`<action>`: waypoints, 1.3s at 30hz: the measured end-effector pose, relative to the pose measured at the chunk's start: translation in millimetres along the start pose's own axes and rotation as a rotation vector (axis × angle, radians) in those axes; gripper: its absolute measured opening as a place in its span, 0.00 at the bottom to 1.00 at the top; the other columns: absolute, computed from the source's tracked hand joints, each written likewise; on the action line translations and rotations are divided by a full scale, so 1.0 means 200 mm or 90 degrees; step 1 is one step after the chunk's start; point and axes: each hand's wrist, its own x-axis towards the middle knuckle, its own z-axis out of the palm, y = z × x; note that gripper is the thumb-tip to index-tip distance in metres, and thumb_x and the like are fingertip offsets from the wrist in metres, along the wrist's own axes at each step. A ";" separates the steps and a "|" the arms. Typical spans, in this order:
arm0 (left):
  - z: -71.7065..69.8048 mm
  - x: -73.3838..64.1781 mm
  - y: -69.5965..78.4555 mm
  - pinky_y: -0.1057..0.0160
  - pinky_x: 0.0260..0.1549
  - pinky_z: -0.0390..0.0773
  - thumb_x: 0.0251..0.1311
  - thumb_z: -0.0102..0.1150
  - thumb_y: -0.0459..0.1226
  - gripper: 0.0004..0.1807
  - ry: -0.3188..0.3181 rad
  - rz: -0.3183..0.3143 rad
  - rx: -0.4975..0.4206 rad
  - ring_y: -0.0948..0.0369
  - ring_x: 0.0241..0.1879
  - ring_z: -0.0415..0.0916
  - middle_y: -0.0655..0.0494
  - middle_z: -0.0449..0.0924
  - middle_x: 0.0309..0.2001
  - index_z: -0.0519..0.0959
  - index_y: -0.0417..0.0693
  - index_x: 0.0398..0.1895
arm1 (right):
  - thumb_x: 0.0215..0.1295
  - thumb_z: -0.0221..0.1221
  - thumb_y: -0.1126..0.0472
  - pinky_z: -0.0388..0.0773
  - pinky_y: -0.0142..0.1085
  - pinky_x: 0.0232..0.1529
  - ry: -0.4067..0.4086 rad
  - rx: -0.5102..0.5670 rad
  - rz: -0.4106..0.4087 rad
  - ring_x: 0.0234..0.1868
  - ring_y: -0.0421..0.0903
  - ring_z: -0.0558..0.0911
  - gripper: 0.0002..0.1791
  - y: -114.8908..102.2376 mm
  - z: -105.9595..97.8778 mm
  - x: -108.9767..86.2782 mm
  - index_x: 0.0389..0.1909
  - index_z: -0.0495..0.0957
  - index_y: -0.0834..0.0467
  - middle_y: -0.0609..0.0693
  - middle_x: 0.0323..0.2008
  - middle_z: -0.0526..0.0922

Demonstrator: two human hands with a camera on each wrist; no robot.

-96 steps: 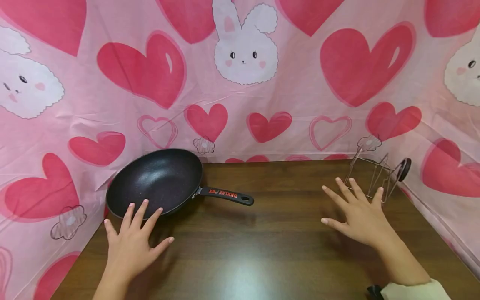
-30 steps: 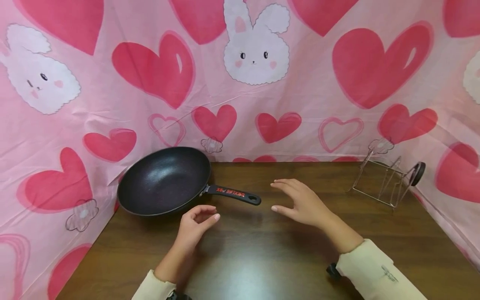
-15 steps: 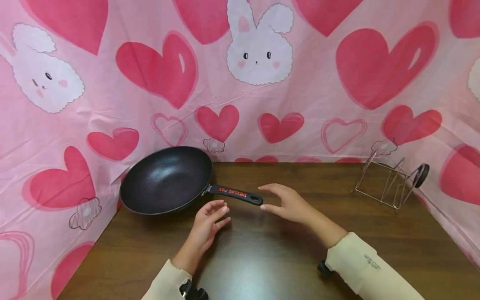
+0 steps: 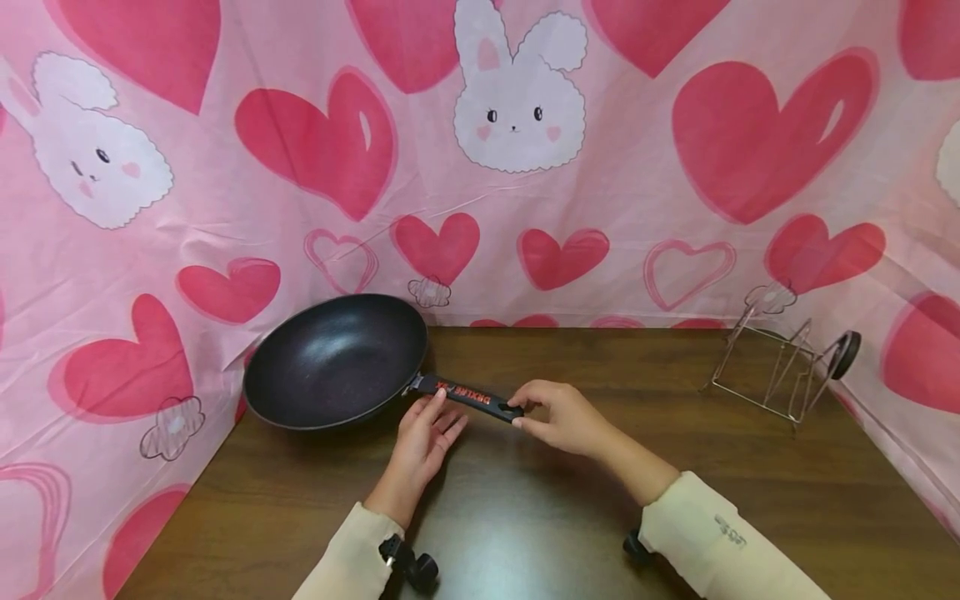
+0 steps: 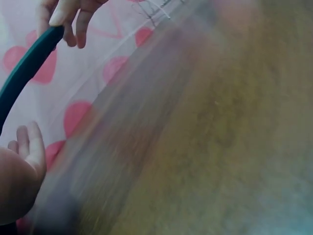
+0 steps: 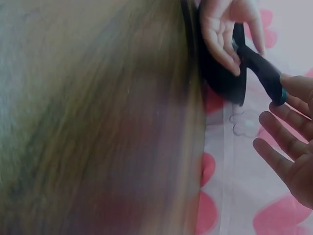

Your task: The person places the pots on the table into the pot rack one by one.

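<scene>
A black frying pan with a deep bowl sits at the left back, its handle reaching right with red lettering on it. My right hand pinches the handle's end between thumb and index finger. In the right wrist view, the other fingers of that right hand are spread. Just below the handle is my left hand, its thumb tip at the handle's near edge. In the left wrist view, the fingers of the left hand point up, extended beside the handle.
A wire rack with a black round part stands at the right back of the brown wooden table. Behind and at both sides hangs a pink cloth with hearts and rabbits. Black wrist devices show below the sleeves.
Both hands were spread apart over the table, then moved inward to the pan's handle. My right hand has taken hold of its end, and the left thumb has come up to it.
</scene>
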 end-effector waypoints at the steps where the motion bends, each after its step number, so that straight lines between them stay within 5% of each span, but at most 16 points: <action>1: 0.00 0.01 0.00 0.46 0.52 0.76 0.69 0.56 0.33 0.02 -0.003 0.005 -0.016 0.56 0.41 0.82 0.55 0.83 0.35 0.73 0.47 0.37 | 0.56 0.71 0.63 0.79 0.37 0.32 -0.002 -0.013 -0.006 0.37 0.42 0.82 0.12 -0.01 0.00 0.00 0.41 0.83 0.57 0.45 0.38 0.84; 8: -0.01 0.01 -0.02 0.52 0.45 0.80 0.71 0.50 0.30 0.05 -0.026 0.024 -0.137 0.55 0.43 0.83 0.51 0.85 0.37 0.75 0.44 0.38 | 0.54 0.71 0.61 0.78 0.36 0.38 -0.033 -0.126 -0.041 0.35 0.41 0.80 0.11 -0.04 0.04 -0.04 0.38 0.81 0.55 0.43 0.35 0.82; 13: -0.02 0.01 -0.04 0.52 0.45 0.81 0.70 0.47 0.26 0.10 -0.035 0.039 -0.156 0.52 0.45 0.83 0.48 0.85 0.40 0.73 0.36 0.51 | 0.57 0.70 0.59 0.78 0.37 0.38 -0.081 -0.101 0.003 0.36 0.40 0.80 0.10 -0.03 0.06 -0.05 0.38 0.81 0.54 0.43 0.35 0.82; 20: -0.02 0.00 -0.05 0.53 0.45 0.81 0.70 0.48 0.26 0.09 -0.044 0.044 -0.145 0.53 0.46 0.83 0.48 0.85 0.41 0.78 0.40 0.45 | 0.65 0.64 0.59 0.80 0.37 0.39 -0.142 0.179 0.172 0.38 0.43 0.81 0.14 0.02 0.11 -0.02 0.49 0.78 0.59 0.47 0.37 0.82; 25: -0.03 -0.01 -0.05 0.54 0.45 0.80 0.70 0.47 0.26 0.09 -0.041 0.029 -0.148 0.52 0.45 0.83 0.49 0.84 0.41 0.75 0.40 0.47 | 0.69 0.58 0.65 0.83 0.44 0.40 -0.210 0.518 0.297 0.40 0.54 0.85 0.21 0.04 0.18 0.01 0.58 0.70 0.72 0.66 0.44 0.82; 29: -0.04 -0.02 -0.05 0.54 0.46 0.80 0.70 0.47 0.25 0.10 -0.061 0.034 -0.157 0.52 0.45 0.83 0.48 0.84 0.41 0.74 0.39 0.50 | 0.71 0.54 0.69 0.83 0.44 0.40 -0.231 0.743 0.364 0.41 0.53 0.86 0.23 0.05 0.23 0.01 0.62 0.64 0.74 0.66 0.47 0.82; 33: -0.06 -0.02 -0.05 0.56 0.48 0.80 0.69 0.47 0.24 0.11 -0.103 0.054 -0.161 0.52 0.47 0.83 0.48 0.84 0.43 0.74 0.41 0.48 | 0.70 0.54 0.69 0.82 0.35 0.32 -0.228 0.831 0.355 0.38 0.48 0.86 0.21 0.05 0.26 0.00 0.60 0.65 0.72 0.58 0.45 0.84; 39: -0.07 -0.03 -0.05 0.53 0.49 0.79 0.66 0.42 0.18 0.17 -0.115 0.054 -0.163 0.53 0.47 0.82 0.48 0.82 0.46 0.73 0.42 0.50 | 0.68 0.55 0.70 0.78 0.28 0.24 -0.225 0.849 0.337 0.35 0.43 0.86 0.13 0.04 0.30 -0.01 0.51 0.69 0.64 0.55 0.42 0.85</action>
